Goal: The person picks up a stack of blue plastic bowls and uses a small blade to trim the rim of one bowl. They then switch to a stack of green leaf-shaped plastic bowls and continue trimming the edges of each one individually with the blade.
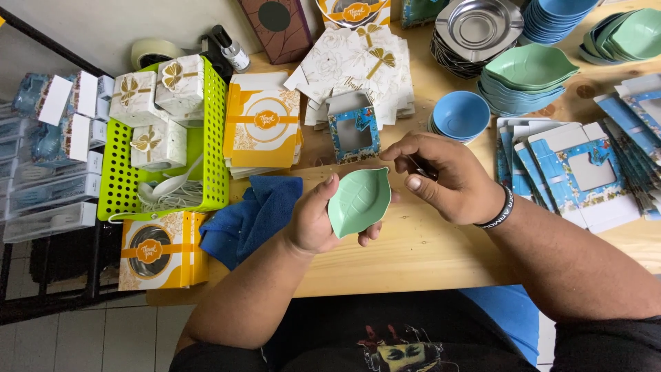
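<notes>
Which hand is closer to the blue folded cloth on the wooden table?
Left. The left hand, holding a green leaf-shaped dish, sits just right of the blue folded cloth; the right hand is farther right.

The right hand (447,176) hides a small dark object; top edge crops stacked dishes (554,17).

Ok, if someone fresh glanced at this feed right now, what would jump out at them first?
Probably the green leaf-shaped dish held up in the left hand at the centre, with the right hand pinching something small and dark just beside it. Next, the bright lime basket of bow-topped white boxes on the left, and the stacks of blue and green dishes at the top right.
</notes>
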